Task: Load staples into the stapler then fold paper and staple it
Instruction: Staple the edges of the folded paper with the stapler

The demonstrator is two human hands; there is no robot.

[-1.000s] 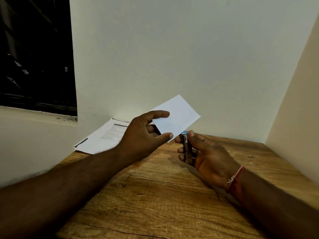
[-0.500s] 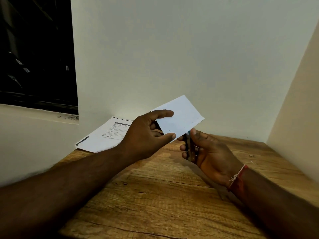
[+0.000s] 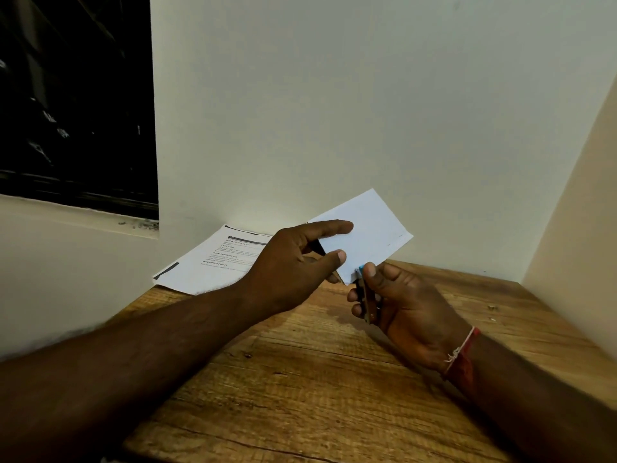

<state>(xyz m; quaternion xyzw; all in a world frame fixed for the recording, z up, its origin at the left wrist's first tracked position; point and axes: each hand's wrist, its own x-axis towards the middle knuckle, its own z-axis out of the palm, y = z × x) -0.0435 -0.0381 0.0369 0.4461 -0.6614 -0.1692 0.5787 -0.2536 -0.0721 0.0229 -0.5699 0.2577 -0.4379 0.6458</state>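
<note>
Far left, dark window (image 3: 73,95). Next, printed sheet (image 3: 213,262) overhanging table (image 3: 300,379) back-left edge against wall (image 3: 334,111), one heading maybe REQUIRED PROPS, rest unreadable. Pinched between left hand (image 3: 293,265) thumb and fingers: folded paper (image 3: 370,225), held above table. Clamped in right hand (image 3: 410,305): stapler (image 3: 365,297), nose touching paper's lower corner. Bare wood nearside, side wall (image 3: 574,212) close right

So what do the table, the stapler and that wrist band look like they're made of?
The table looks like wood or wood-look laminate, matte, with visible grain lines and dark knots. The stapler seems to be dull brownish metal with a faint sheen, and its blue tip is probably plastic. The wrist band looks like red and white thread or cord, judging by its knotted strands.
</note>
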